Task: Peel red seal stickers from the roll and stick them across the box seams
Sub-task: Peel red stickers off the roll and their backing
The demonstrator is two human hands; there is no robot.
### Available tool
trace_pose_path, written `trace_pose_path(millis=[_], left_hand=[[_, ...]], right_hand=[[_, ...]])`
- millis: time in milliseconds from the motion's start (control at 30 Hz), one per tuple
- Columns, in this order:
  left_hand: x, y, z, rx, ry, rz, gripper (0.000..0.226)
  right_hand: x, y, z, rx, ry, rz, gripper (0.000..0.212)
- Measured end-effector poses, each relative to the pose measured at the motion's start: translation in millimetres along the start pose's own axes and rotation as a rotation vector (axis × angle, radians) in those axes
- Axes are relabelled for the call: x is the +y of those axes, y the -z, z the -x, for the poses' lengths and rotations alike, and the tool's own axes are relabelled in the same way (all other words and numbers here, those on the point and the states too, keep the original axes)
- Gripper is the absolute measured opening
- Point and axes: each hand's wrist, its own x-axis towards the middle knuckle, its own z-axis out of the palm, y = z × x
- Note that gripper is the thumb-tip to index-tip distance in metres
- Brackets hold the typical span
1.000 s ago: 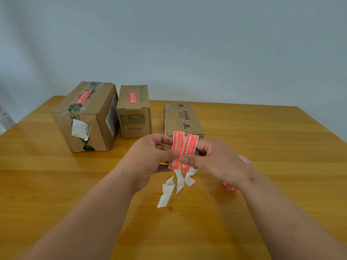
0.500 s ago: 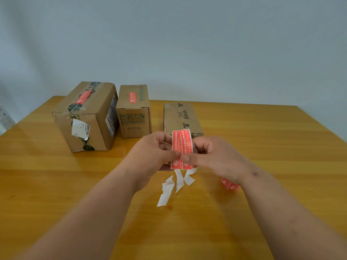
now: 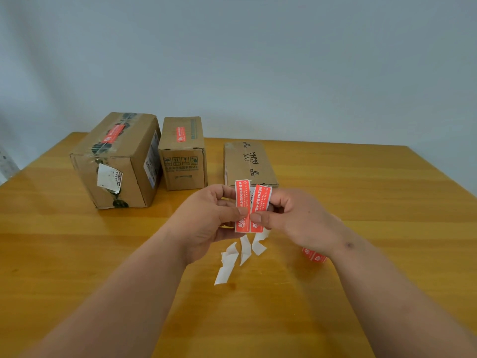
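Two red seal stickers side by side on their white backing form a short strip (image 3: 251,202) held upright above the table. My left hand (image 3: 209,220) pinches the left sticker and my right hand (image 3: 296,219) pinches the right one. The sticker roll (image 3: 313,255) lies on the table, mostly hidden behind my right wrist. Three cardboard boxes stand at the back: a large box (image 3: 118,161) with a red sticker on its taped top, a medium box (image 3: 182,153) with a red sticker on top, and a flat box (image 3: 247,161) with black print and no visible sticker.
Several curled white backing scraps (image 3: 240,254) lie on the wooden table (image 3: 374,202) just below my hands. A pale wall rises behind the table's far edge.
The two stickers closed together half a second ago and have now spread slightly apart at the top again. Both hands keep their pinch and stay in place.
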Motion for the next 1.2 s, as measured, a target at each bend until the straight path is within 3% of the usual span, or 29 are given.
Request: trace_pose_path(millis=[700, 1200], left_hand=[[0.6, -2.1, -5.0, 0.039, -0.016, -0.032, 0.029], [-1.5, -2.9, -4.8, 0.034, 0.007, -0.02, 0.035]], right_hand=[[2.3, 1.6, 0.8, 0.025, -0.024, -0.029, 0.029], [4.1, -0.7, -1.2, 0.039, -0.009, 0.018, 0.019]])
